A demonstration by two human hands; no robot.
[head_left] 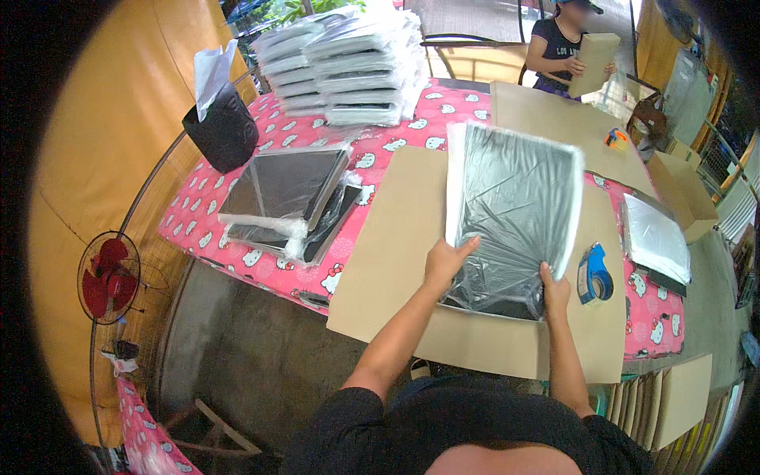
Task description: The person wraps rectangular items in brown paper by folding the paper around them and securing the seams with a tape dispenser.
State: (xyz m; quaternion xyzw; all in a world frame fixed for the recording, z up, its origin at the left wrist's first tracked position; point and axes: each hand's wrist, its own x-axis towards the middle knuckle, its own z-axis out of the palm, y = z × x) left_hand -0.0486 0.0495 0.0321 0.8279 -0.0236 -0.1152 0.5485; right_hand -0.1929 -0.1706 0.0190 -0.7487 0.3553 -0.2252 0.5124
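In front of me, a flat black rectangular panel in see-through plastic wrap (518, 190) is held over a large brown cardboard sheet (396, 253). My left hand (451, 264) grips its near left side, thumb on top. On the near right edge my right hand (556, 291) is closed, also thumb up. The fingers under the panel are hidden. Between the hands the plastic gathers in creases. A blue tape dispenser (594, 275) with a roll of tape lies on the cardboard just right of my right hand.
Wrapped panels (348, 71) are piled high at the far left; more panels (285, 190) lie nearer. A black bin (222, 131), a white-wrapped stack (655, 237) and an orange tape dispenser (615, 139) share the pink table. Across it, a person (566, 55) holds cardboard. Cardboard pieces (673, 400) stand below right.
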